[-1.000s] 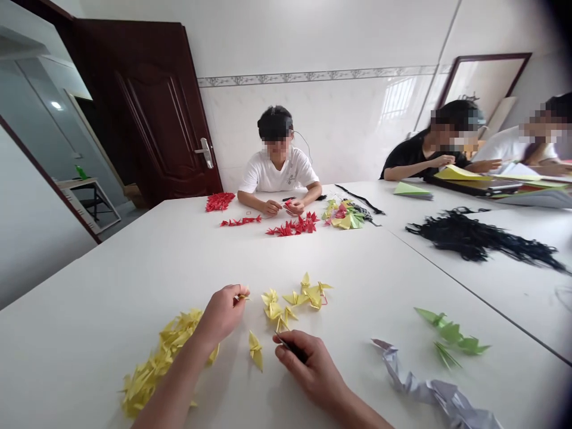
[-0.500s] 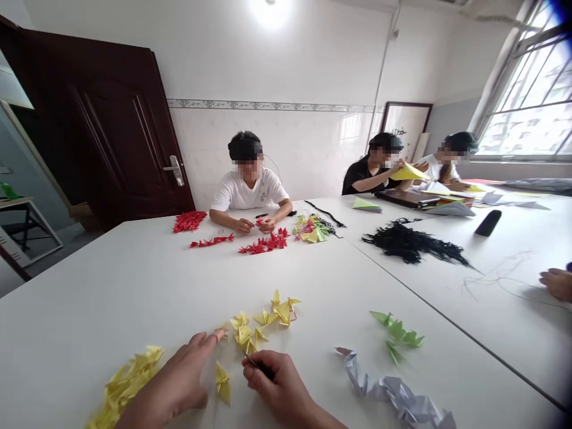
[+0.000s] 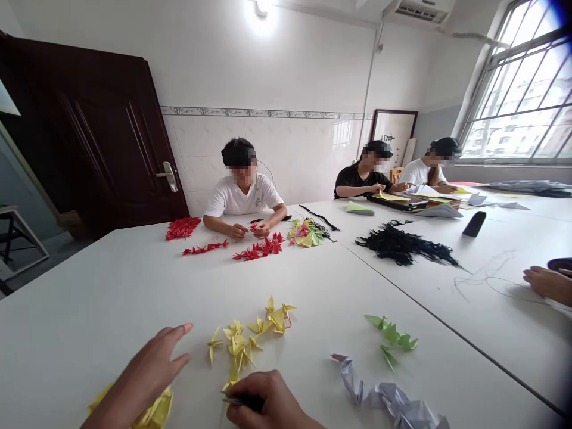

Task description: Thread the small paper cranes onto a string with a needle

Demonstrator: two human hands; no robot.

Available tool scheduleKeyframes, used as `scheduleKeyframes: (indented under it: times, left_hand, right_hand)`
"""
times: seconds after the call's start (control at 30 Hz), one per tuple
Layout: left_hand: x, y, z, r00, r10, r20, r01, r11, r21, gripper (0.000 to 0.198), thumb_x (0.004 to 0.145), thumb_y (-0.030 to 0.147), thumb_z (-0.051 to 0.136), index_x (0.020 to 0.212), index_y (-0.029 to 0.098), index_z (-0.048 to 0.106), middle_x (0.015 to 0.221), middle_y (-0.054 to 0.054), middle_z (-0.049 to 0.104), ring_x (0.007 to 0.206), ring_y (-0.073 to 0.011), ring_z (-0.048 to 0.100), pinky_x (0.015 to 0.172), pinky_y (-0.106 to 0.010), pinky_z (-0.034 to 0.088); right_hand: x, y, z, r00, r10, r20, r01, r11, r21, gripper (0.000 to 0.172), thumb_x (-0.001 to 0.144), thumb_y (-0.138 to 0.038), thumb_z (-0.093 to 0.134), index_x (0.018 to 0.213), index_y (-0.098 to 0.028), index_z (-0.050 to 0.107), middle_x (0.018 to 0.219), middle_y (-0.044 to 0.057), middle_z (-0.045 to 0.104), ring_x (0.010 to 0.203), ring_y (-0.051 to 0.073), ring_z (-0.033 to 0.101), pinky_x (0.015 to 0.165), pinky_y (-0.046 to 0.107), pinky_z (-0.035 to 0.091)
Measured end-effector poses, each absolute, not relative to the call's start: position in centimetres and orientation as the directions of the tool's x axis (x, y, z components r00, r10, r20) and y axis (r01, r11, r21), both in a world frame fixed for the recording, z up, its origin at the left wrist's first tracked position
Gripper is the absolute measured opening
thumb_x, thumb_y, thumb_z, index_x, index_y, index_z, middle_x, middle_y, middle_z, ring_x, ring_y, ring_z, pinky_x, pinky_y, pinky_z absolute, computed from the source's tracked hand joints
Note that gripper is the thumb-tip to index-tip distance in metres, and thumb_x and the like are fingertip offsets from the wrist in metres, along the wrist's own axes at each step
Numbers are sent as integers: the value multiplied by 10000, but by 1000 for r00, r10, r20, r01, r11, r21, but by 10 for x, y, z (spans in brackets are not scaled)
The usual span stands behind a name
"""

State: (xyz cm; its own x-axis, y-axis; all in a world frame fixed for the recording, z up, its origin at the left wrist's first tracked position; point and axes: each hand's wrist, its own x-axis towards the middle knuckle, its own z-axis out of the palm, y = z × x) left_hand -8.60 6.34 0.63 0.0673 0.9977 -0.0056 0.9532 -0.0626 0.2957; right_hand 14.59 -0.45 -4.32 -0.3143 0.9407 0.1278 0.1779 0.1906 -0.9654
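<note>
My left hand [image 3: 156,363] is open, its fingers apart, over a heap of yellow paper cranes [image 3: 156,412] at the lower left. It partly hides that heap. My right hand [image 3: 268,402] is closed around a small dark tool [image 3: 247,401] with thin pointed metal tips; its exact kind is not clear. The tips are beside a yellow folded crane [image 3: 233,375], at the near end of a cluster of yellow cranes [image 3: 239,345]. Apart from the cluster, on its left, lies a single yellow crane [image 3: 215,345].
Grey-white folded paper [image 3: 393,400] and green cranes [image 3: 395,335] lie to the right. Farther off are a black thread pile [image 3: 404,243], red cranes [image 3: 261,247] and a mixed-colour bunch [image 3: 307,232]. Several people sit around the white table; another person's hand [image 3: 547,282] is at the right edge.
My left hand has drawn back left from the yellow cluster. My right hand has moved nearer and left with the tool. A person in black has lowered a yellow sheet.
</note>
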Motion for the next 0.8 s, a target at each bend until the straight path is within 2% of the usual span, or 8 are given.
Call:
scheduleKeyframes:
  times: [0.1, 0.17, 0.27, 0.47, 0.6, 0.7, 0.8]
  left_hand:
    - [-118, 71, 1, -23, 1000, 0, 983, 22, 182, 554, 711, 314, 468, 1231, 135, 539, 1248, -129, 556, 1117, -279, 544, 926, -360, 427]
    - [-128, 72, -4, -60, 998, -37, 984, 65, 167, 537, 703, 289, 474, 1213, 136, 550, 1248, -139, 558, 1115, -287, 547, 918, -376, 426]
    - [-127, 69, -10, -44, 996, -79, 979, 58, 193, 508, 663, 198, 480, 1158, 142, 580, 1208, -131, 589, 1109, -261, 555, 914, -335, 417]
    - [-109, 61, -4, -117, 992, -52, 924, 128, 360, 348, 661, 181, 468, 964, 208, 637, 906, -49, 675, 843, -212, 642, 730, -280, 464]
    - [-97, 60, 19, -146, 988, 45, 894, 112, 434, 346, 650, 151, 470, 948, 188, 641, 955, -64, 664, 903, -207, 628, 793, -273, 459]
    - [-75, 54, 37, -109, 988, 112, 789, 17, 614, 330, 726, 246, 498, 1031, 182, 607, 991, -64, 655, 944, -200, 612, 831, -277, 461]
    - [-35, 39, 43, 17, 987, 158, 578, -139, 804, 329, 761, 351, 544, 1039, 182, 590, 937, -56, 660, 845, -184, 623, 776, -282, 491]
  right_hand:
    - [144, -5, -43, -311, 943, 117, 245, 198, -949, 255, 706, -241, 597, 907, -224, 752, 798, 27, 710, 679, 157, 592, 617, 216, 436]
    - [143, -4, -44, -322, 933, 163, 275, 257, -927, 254, 724, -231, 580, 911, -222, 751, 786, 31, 716, 663, 155, 595, 617, 219, 435]
    - [143, -3, -45, -316, 928, 196, 302, 294, -907, 236, 733, -224, 574, 892, -222, 749, 768, 28, 715, 645, 152, 585, 604, 220, 424]
    - [144, -2, -44, -341, 923, 177, 317, 290, -903, 211, 746, -232, 565, 853, -205, 745, 718, 26, 697, 621, 148, 568, 566, 220, 400]
    - [145, -5, -42, -351, 919, 181, 284, 288, -915, 202, 756, -248, 564, 845, -205, 740, 741, 28, 698, 642, 151, 579, 580, 225, 408]
    - [145, -5, -43, -300, 937, 177, 206, 245, -947, 215, 759, -309, 581, 841, -176, 729, 748, 47, 688, 665, 161, 577, 598, 239, 420]
    - [148, -1, -44, -179, 975, 133, -14, 133, -991, 366, 762, -474, 588, 874, -139, 683, 615, 25, 607, 550, 121, 502, 514, 223, 386]
